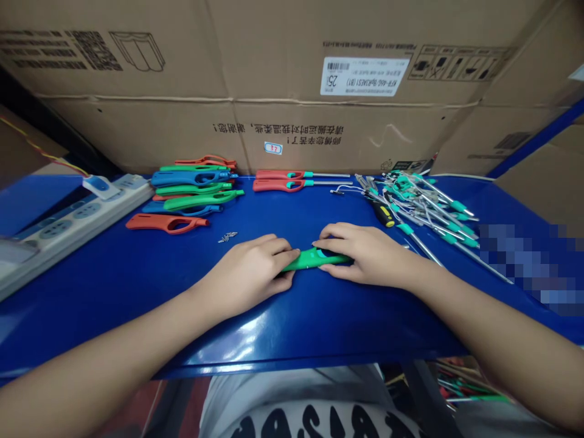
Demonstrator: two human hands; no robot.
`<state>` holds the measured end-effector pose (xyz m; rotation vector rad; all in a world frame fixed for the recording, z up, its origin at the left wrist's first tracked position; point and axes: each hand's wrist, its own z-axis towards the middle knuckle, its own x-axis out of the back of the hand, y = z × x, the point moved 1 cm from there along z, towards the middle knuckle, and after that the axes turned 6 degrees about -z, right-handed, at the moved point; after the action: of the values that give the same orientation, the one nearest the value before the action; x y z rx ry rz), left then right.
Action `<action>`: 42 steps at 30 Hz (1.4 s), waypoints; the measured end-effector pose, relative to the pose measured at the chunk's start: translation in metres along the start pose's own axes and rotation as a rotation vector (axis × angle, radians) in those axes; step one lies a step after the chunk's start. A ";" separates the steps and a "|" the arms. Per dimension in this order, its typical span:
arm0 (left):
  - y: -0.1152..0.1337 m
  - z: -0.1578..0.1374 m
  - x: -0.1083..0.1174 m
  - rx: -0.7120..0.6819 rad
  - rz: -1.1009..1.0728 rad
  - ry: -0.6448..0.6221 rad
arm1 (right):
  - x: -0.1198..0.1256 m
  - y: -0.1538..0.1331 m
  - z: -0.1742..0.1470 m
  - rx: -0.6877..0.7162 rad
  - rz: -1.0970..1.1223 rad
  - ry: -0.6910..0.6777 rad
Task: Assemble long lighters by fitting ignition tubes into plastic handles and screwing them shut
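Both hands grip a green long-reach lighter body (306, 260) just above the blue table, in the middle of the head view. My left hand (253, 271) pinches its left end between thumb and fingers. At the other end, my right hand (367, 250) has its fingers wrapped around the part near the trigger opening, where a bit of teal shows. My fingers hide both tips of the body. Small silver screws (228, 236) lie beyond my left hand. A screwdriver (384, 214) with a black and yellow handle rests behind my right hand.
Red, green and blue lighter casings (191, 201) are piled at the back left. Two red lighters (278, 184) with metal tubes lie at centre back. Metal-tube lighter inserts (429, 204) heap at the right. A power strip (86, 213) runs along the left; cardboard (283, 67) walls the back.
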<state>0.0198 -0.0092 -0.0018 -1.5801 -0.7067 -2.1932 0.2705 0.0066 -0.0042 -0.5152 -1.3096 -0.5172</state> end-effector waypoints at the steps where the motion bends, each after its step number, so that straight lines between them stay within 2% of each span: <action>1: 0.000 0.000 -0.002 -0.004 -0.001 0.017 | 0.000 0.000 0.000 0.032 -0.051 0.014; 6: -0.007 0.001 -0.008 0.001 -0.213 0.150 | 0.001 0.003 -0.003 0.099 -0.056 0.156; 10: -0.007 0.003 -0.006 -0.005 -0.376 0.196 | -0.001 0.000 -0.004 0.120 -0.073 0.215; 16: -0.012 0.005 0.003 0.002 -0.327 0.251 | 0.004 0.005 0.001 0.004 0.131 0.210; 22: -0.015 0.004 0.007 0.009 -0.287 0.271 | 0.011 0.016 -0.005 -0.111 0.126 0.243; 26: -0.011 0.004 0.004 0.012 -0.274 0.282 | 0.012 0.011 -0.007 -0.128 0.026 0.239; 32: -0.005 0.006 -0.005 -0.004 -0.284 0.272 | 0.009 -0.004 -0.001 0.024 -0.234 0.251; 35: -0.003 0.006 -0.004 0.004 -0.308 0.271 | 0.010 -0.008 0.001 0.037 -0.265 0.220; 42: -0.006 0.004 -0.003 -0.011 -0.209 0.238 | 0.020 -0.008 0.001 -0.081 -0.362 -0.036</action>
<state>0.0200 -0.0019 -0.0045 -1.2696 -0.8175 -2.4848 0.2686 -0.0005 0.0162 -0.3548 -1.4288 -0.8660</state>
